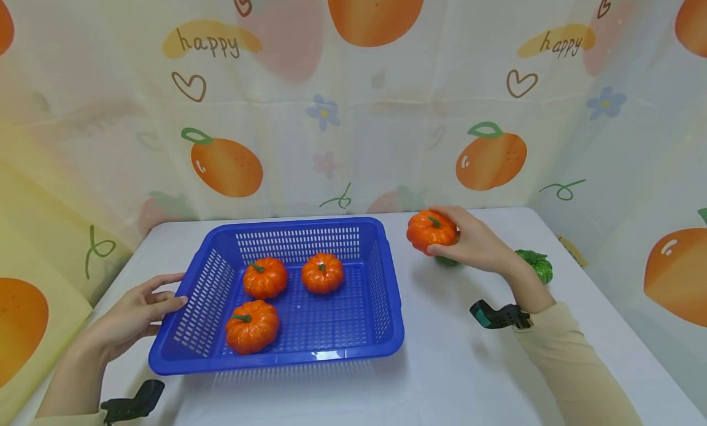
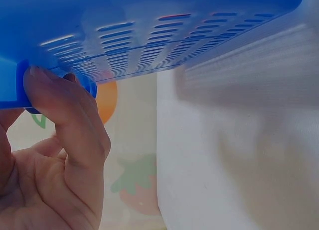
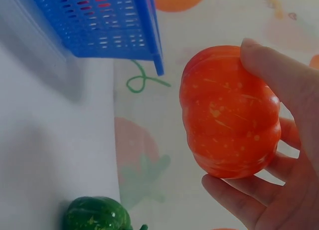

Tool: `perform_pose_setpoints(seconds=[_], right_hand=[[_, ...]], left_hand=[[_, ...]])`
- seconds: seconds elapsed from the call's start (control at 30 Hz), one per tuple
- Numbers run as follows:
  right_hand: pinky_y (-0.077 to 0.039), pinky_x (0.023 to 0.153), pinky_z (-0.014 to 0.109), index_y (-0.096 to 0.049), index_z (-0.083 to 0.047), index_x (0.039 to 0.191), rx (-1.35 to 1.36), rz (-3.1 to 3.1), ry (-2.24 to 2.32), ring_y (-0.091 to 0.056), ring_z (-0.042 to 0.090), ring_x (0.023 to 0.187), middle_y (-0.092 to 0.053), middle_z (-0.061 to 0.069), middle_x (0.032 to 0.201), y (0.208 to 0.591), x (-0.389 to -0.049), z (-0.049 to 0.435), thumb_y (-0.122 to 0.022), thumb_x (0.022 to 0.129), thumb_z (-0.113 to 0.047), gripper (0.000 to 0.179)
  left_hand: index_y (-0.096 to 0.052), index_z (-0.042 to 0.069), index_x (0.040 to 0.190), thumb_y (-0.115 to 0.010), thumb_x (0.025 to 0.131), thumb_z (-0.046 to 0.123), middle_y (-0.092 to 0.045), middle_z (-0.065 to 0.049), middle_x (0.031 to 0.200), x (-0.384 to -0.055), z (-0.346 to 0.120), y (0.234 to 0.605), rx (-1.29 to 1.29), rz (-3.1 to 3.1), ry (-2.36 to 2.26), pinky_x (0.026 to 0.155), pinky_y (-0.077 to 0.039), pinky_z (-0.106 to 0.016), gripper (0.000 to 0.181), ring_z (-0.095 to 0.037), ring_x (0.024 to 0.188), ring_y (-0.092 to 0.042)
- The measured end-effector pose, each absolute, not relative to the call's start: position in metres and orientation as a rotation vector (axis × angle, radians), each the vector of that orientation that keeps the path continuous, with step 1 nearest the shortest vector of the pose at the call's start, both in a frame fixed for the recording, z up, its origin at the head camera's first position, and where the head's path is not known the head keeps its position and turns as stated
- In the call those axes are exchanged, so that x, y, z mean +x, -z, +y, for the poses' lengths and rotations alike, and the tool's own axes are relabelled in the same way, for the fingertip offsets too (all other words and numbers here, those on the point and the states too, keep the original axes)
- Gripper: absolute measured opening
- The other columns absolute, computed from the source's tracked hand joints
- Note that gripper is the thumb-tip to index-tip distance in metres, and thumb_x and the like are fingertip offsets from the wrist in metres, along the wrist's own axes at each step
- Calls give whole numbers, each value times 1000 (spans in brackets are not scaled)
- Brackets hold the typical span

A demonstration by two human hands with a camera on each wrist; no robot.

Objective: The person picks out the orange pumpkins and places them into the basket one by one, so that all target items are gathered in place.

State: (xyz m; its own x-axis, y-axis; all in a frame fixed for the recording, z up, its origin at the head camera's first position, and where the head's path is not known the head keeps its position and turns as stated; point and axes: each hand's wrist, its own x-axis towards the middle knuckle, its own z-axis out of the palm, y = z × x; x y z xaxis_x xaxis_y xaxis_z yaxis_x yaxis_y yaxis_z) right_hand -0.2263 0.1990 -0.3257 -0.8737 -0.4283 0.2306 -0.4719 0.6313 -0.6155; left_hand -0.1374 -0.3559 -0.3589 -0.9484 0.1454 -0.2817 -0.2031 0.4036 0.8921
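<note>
My left hand (image 1: 135, 315) grips the left rim of a blue plastic basket (image 1: 276, 354). In the left wrist view the basket's slotted side (image 2: 164, 35) stands over the white table, with a shadow below. Three small orange pumpkins lie in the left and middle of the basket: one at the back left (image 1: 266, 278), one at the front left (image 1: 252, 328) and one near the middle (image 1: 323, 273). To the basket's right, my right hand (image 1: 469, 239) holds another orange pumpkin (image 3: 229, 113) between thumb and fingers, raised over the table.
A dark green pumpkin-like vegetable (image 3: 97, 213) sits on the table, partly hidden below the held pumpkin in the head view. Farther right, a bumpy green vegetable (image 1: 536, 265) lies behind my right wrist. A printed curtain (image 1: 353, 137) hangs behind the white table (image 1: 442, 371).
</note>
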Motion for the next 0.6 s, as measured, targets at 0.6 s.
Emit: perform_pose_setpoints(seconds=[0.6], right_hand=[[-45,92,45,-37,-8,137,856,-2767,-1077,-48,26,112,-44,10,131,312,-226,175,-74,77,-26,73]], left_hand=[[-14,2,143,-52,95,22,-58,-2,87,-137,-356,359,-45,2351,-1562,73,-54,-37,65,-18,79,-62]])
